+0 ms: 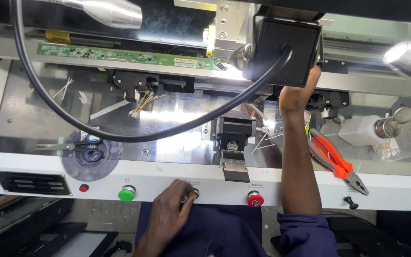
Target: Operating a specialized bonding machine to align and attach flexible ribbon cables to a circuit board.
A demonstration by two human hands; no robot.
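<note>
My left hand [167, 212] rests on the white front panel [39, 164] of a machine, with its fingers pinched on a small round metal knob [193, 194]. My right hand [297, 94] reaches far up behind a black box-shaped camera housing [281, 47], and its fingers are mostly hidden by that housing. A long green circuit board [120, 55] lies along the rail at the top left. A small black clamp block [234, 135] sits on the shiny metal bed between my arms.
A green button [126, 193], a small red button [83, 188] and a red mushroom button [255, 199] line the front panel. Blue-handled scissors [74, 146] lie at left, orange-handled pliers [336, 162] at right. A thick black cable [101, 128] loops across. Two lamps shine from above.
</note>
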